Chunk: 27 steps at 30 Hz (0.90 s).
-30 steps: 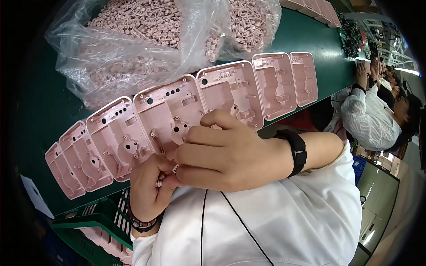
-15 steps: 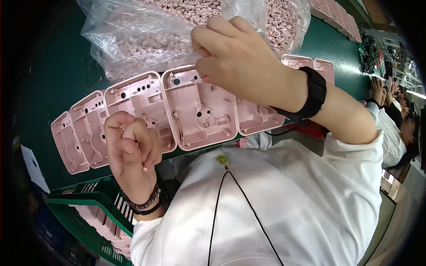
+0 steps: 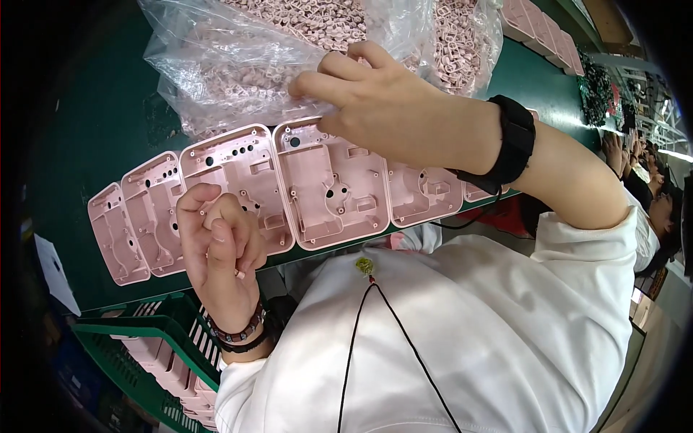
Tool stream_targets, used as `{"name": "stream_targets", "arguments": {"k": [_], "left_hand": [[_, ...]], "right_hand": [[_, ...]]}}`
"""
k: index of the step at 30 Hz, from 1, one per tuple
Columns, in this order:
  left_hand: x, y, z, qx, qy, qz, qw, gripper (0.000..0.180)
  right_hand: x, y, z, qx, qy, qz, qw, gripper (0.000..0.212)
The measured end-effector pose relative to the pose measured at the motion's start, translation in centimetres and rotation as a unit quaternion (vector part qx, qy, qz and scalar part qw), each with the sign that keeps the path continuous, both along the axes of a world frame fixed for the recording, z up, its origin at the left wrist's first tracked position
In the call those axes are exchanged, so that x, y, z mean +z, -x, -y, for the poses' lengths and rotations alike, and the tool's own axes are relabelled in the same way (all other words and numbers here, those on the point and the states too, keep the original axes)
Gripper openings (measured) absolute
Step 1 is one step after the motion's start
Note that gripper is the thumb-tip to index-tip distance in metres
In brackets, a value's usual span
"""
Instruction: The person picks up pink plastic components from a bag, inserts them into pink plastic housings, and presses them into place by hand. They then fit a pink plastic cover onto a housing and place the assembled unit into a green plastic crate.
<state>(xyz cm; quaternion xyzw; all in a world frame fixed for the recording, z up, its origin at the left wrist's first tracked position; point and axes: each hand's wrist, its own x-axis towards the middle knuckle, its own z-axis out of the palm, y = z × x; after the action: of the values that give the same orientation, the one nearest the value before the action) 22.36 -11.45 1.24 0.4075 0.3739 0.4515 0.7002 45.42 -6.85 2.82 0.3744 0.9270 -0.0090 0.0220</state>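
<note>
The left grip (image 3: 224,249) is curled closed on a small pink piece (image 3: 240,275), which shows beneath the fingers, too small to tell its direction. The right grip (image 3: 375,105), fingers bent, hangs over the far end of a pink shell (image 3: 310,180); whether it holds anything I cannot tell. Open side up, the shell lies along the table's (image 3: 530,76) near edge, its long axis pointing toward the clear bag (image 3: 231,83).

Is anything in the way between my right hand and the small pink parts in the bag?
Partly. Small pink parts show uncovered near the picture's top, but the near side of the clear plastic bag seems to stand between your right hand and the closest ones.
</note>
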Motion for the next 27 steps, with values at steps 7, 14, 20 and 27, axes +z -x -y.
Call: {"name": "stream_targets", "arguments": {"k": [7,14,20,27], "left_hand": [[0.2,-0.5,0.1,-0.009,0.029,0.012,0.999,0.042],[0.2,-0.7,0.2,-0.015,0.026,0.010,0.999,0.045],[-0.5,0.0,0.1,-0.079,0.049,0.086,0.992,0.061],[-0.2,-1.1,0.1,-0.016,0.024,0.029,0.999,0.063]], "right_hand": [[-0.2,-1.0,0.6,-0.010,0.035,-0.007,0.999,0.014],[0.1,-1.2,0.5,0.000,0.042,-0.014,0.999,0.012],[2.8,2.4,1.5,-0.052,0.089,-0.229,0.968,0.020],[2.3,7.6,3.1,-0.083,0.139,-0.375,0.913,0.017]]}}
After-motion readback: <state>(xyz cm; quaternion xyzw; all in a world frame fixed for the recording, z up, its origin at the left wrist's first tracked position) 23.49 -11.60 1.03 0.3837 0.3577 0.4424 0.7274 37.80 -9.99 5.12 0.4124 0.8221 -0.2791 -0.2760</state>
